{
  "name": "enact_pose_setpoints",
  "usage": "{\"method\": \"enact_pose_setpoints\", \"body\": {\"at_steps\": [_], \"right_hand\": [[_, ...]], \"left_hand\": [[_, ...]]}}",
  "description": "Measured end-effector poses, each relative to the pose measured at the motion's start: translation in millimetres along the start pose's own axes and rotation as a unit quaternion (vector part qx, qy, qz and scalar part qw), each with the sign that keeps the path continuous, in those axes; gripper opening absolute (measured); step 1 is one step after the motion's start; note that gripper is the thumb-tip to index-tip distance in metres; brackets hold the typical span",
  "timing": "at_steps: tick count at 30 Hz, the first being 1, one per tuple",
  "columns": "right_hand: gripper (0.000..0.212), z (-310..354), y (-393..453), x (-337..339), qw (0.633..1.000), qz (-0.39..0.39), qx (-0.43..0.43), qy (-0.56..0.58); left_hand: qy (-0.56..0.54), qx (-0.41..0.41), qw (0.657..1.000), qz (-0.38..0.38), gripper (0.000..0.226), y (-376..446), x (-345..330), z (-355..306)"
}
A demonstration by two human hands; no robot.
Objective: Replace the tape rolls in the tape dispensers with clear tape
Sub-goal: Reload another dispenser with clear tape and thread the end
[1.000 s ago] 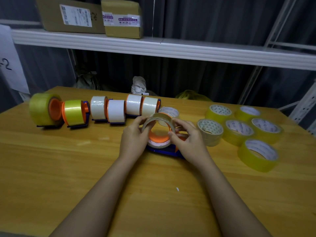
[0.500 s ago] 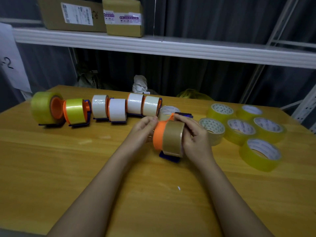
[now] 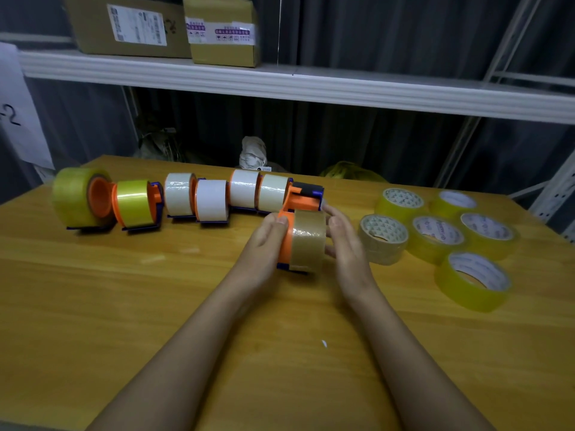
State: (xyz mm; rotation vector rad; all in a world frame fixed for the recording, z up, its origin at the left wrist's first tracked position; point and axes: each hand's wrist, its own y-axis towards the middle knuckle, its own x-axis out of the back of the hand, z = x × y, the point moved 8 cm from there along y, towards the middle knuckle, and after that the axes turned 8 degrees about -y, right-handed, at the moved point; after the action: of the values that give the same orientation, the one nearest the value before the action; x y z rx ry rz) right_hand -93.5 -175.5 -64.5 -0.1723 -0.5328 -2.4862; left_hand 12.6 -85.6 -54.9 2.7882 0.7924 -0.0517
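Observation:
An orange and blue tape dispenser (image 3: 299, 203) stands upright on the wooden table (image 3: 155, 293), at the right end of a row of dispensers. A brownish clear tape roll (image 3: 308, 241) sits on its orange hub. My left hand (image 3: 263, 244) holds the dispenser from the left, fingertips on the orange flange. My right hand (image 3: 347, 244) is on the other side, its straight fingers touching the roll's right face.
Several loaded dispensers stand in a row at the back left: two yellow rolls (image 3: 133, 203) and several white ones (image 3: 211, 200). Loose yellow rolls (image 3: 473, 279) and a paler stacked roll (image 3: 382, 239) lie at the right. A shelf (image 3: 311, 85) with cardboard boxes (image 3: 130, 26) hangs behind.
The dispenser lay flat with the roll being pushed onto its hub; now it stands upright with the roll seated, a little farther back. My right hand's fingers have straightened.

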Motion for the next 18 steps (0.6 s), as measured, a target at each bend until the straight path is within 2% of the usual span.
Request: {"method": "enact_pose_setpoints", "body": {"at_steps": [2,5,9,14,18], "right_hand": [[0.062,-2,-2,-7,0.999,0.027,-0.012,-0.038],[0.072,1,-5,-11,0.997,0.045,-0.003,-0.056],[0.062,1,-5,-14,0.999,0.048,-0.004,-0.017],[0.056,1,-7,-17,0.999,0.035,-0.006,-0.008],[0.070,3,-10,-21,0.999,0.048,0.017,-0.018]], "left_hand": [[0.006,-0.015,1.000,0.009,0.023,-3,-6,-2],[-0.005,-0.022,1.000,0.020,0.022,-6,-11,-2],[-0.024,-0.021,0.999,0.025,0.024,-6,-13,0],[-0.083,0.003,0.996,-0.012,0.031,-3,-11,4],[-0.062,-0.009,0.998,-0.023,0.029,-3,-12,2]]}}
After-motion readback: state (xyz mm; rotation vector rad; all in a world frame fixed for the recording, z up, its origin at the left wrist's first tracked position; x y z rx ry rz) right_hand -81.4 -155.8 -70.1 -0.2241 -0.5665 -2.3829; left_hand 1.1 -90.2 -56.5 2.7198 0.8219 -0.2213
